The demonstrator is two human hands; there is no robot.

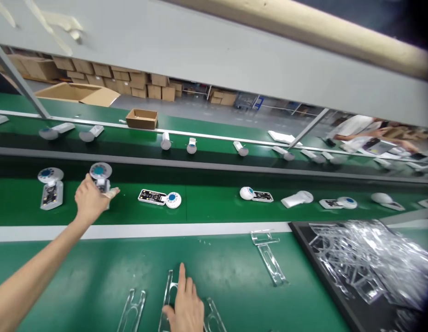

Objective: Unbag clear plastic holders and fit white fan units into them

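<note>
Beyond the white strip (214,229), my left hand (87,199) grasps a white device (101,170), judged light, rigid, fragile, best held by its casing edges; nearer than the strip, my right hand (189,306), unclenched, covers a likely slippery clear frame (167,291), contact unclear.

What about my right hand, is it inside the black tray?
No, your right hand is over a clear plastic frame on the green table, and the black tray lies farther right.
</note>
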